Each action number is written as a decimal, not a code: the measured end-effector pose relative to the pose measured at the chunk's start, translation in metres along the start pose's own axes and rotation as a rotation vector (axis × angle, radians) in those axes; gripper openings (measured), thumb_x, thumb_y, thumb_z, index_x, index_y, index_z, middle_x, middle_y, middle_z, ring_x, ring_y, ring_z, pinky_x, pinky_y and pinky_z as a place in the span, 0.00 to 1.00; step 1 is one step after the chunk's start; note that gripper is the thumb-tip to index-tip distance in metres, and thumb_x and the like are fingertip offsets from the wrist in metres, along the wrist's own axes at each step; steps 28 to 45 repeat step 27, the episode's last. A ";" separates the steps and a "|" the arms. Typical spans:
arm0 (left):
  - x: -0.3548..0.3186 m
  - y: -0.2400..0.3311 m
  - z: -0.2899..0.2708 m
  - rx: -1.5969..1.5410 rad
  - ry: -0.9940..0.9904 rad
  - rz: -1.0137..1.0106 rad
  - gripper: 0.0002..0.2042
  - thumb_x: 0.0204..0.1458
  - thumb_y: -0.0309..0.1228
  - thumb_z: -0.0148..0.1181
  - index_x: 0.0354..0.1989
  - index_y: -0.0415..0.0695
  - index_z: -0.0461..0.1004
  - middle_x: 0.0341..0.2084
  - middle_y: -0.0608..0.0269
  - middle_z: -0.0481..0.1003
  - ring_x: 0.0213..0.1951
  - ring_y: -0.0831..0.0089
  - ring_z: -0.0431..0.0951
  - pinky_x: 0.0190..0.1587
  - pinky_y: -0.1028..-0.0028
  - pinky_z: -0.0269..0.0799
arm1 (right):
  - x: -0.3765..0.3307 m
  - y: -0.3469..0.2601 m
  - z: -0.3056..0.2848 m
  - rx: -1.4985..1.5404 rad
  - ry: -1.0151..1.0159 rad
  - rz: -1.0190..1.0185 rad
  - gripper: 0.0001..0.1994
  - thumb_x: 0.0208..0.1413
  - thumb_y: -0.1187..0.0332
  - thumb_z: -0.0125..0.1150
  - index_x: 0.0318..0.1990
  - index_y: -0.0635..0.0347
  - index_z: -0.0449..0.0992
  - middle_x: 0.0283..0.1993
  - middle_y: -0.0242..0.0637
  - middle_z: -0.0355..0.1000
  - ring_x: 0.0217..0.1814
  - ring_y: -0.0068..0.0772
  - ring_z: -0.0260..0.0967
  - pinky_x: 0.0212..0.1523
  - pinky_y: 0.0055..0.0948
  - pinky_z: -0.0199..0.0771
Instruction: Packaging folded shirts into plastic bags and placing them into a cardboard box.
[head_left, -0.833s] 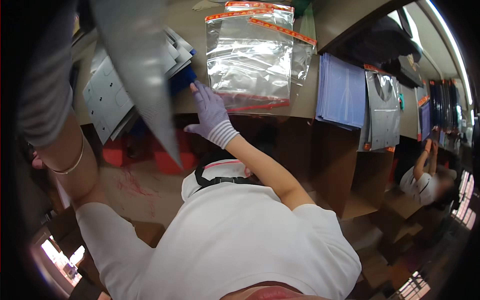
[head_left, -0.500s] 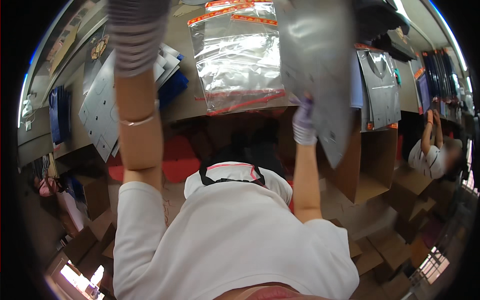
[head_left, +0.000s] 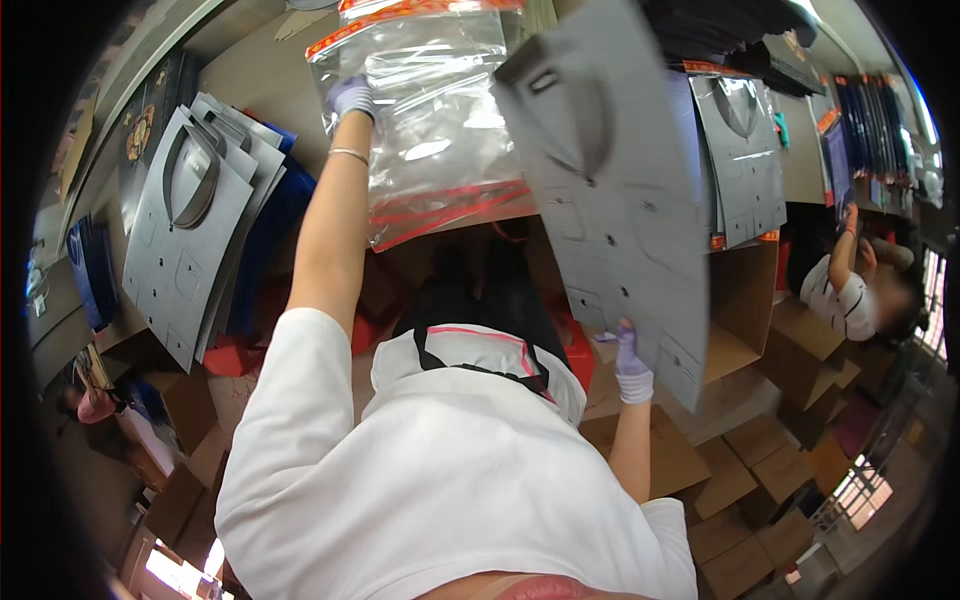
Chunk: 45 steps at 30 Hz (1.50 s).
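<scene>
My right hand (head_left: 632, 368), in a pale purple glove, grips the lower edge of a folded grey shirt (head_left: 625, 215). The shirt is flat and tilted, with its dark collar at the far end, and hangs partly past the table edge. My left hand (head_left: 352, 98), gloved the same way, is on the left side of a stack of clear plastic bags (head_left: 430, 125) with red and orange printed bands. Its fingers look curled at the top bag's edge; the fingertips are hard to make out.
Folded grey shirts (head_left: 190, 235) lean in a pile at the left, with blue ones beneath. Bagged shirts (head_left: 740, 165) lie at the right, above an open cardboard box (head_left: 740, 300). More boxes (head_left: 745, 480) stand on the floor. Another person (head_left: 850, 285) works at the far right.
My left hand has come from the far left of the table onto the plastic bags. My right hand has drawn the grey shirt nearer and lower. The whole view has shifted somewhat.
</scene>
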<state>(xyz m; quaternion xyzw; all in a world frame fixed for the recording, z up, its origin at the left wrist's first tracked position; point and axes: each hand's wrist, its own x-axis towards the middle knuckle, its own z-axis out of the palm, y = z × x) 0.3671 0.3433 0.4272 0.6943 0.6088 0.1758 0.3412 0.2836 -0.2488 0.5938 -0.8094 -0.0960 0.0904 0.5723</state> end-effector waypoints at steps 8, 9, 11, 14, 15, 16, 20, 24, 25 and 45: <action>-0.073 0.035 -0.047 0.303 0.298 0.729 0.14 0.38 0.34 0.61 0.35 0.42 0.72 0.26 0.53 0.74 0.31 0.57 0.74 0.37 0.66 0.69 | 0.064 0.037 0.016 -0.328 -0.158 0.080 0.11 0.56 0.67 0.51 0.38 0.66 0.71 0.21 0.47 0.70 0.19 0.34 0.71 0.20 0.29 0.68; -0.088 0.021 -0.046 0.110 0.112 0.939 0.13 0.38 0.32 0.61 0.34 0.42 0.71 0.26 0.53 0.73 0.30 0.56 0.73 0.37 0.66 0.69 | 0.071 0.038 0.012 -0.326 -0.170 0.074 0.11 0.56 0.67 0.51 0.38 0.66 0.71 0.21 0.47 0.70 0.19 0.34 0.71 0.20 0.29 0.68; -0.144 -0.005 -0.024 0.164 -0.725 0.976 0.09 0.38 0.29 0.58 0.30 0.43 0.71 0.28 0.54 0.72 0.35 0.54 0.71 0.37 0.65 0.68 | 0.079 0.038 0.006 -0.309 -0.219 0.054 0.11 0.56 0.67 0.51 0.40 0.67 0.70 0.23 0.44 0.70 0.19 0.30 0.69 0.22 0.29 0.69; -0.178 -0.026 -0.009 0.388 -0.668 1.118 0.05 0.39 0.27 0.56 0.27 0.44 0.71 0.27 0.55 0.72 0.33 0.55 0.72 0.34 0.65 0.69 | 0.082 0.002 -0.004 -0.154 -0.204 0.081 0.11 0.58 0.67 0.48 0.41 0.68 0.69 0.30 0.40 0.69 0.20 0.27 0.66 0.22 0.25 0.69; -0.174 -0.030 -0.008 0.296 -0.648 1.096 0.04 0.40 0.26 0.55 0.27 0.44 0.72 0.27 0.55 0.71 0.33 0.55 0.72 0.34 0.65 0.69 | 0.075 -0.002 -0.011 -0.084 -0.206 0.159 0.11 0.58 0.67 0.48 0.41 0.68 0.69 0.32 0.40 0.68 0.20 0.27 0.66 0.21 0.24 0.69; -0.170 -0.034 -0.007 0.204 -0.627 1.073 0.03 0.41 0.26 0.54 0.26 0.43 0.72 0.27 0.55 0.71 0.32 0.55 0.72 0.34 0.65 0.69 | 0.065 -0.005 -0.015 -0.091 -0.208 0.158 0.11 0.58 0.67 0.48 0.41 0.68 0.69 0.32 0.40 0.68 0.20 0.27 0.66 0.21 0.24 0.69; -0.158 -0.035 -0.011 0.006 -0.791 0.990 0.05 0.44 0.26 0.52 0.29 0.42 0.73 0.26 0.54 0.72 0.31 0.55 0.72 0.35 0.64 0.69 | 0.024 -0.006 -0.029 -0.257 -0.220 0.146 0.13 0.58 0.64 0.48 0.36 0.69 0.71 0.28 0.41 0.69 0.26 0.29 0.69 0.18 0.24 0.68; -0.159 -0.026 -0.019 -0.029 -0.774 0.658 0.08 0.44 0.31 0.56 0.31 0.41 0.74 0.27 0.52 0.75 0.30 0.57 0.75 0.36 0.68 0.70 | -0.037 0.020 -0.041 -0.483 -0.005 0.252 0.19 0.58 0.55 0.46 0.38 0.65 0.72 0.32 0.45 0.71 0.29 0.37 0.70 0.28 0.30 0.71; -0.155 -0.028 -0.018 -0.031 -0.780 0.666 0.08 0.44 0.31 0.56 0.31 0.41 0.74 0.27 0.52 0.75 0.30 0.57 0.75 0.36 0.68 0.70 | -0.047 0.019 -0.042 -0.483 0.005 0.254 0.19 0.58 0.55 0.46 0.38 0.65 0.72 0.32 0.45 0.71 0.29 0.37 0.70 0.28 0.30 0.71; -0.146 -0.028 -0.013 -0.148 -0.861 0.402 0.11 0.49 0.37 0.54 0.30 0.40 0.74 0.26 0.54 0.76 0.28 0.62 0.75 0.36 0.66 0.70 | -0.068 0.019 -0.044 -0.128 0.174 0.446 0.24 0.55 0.49 0.48 0.51 0.57 0.65 0.44 0.46 0.69 0.33 0.43 0.69 0.34 0.33 0.73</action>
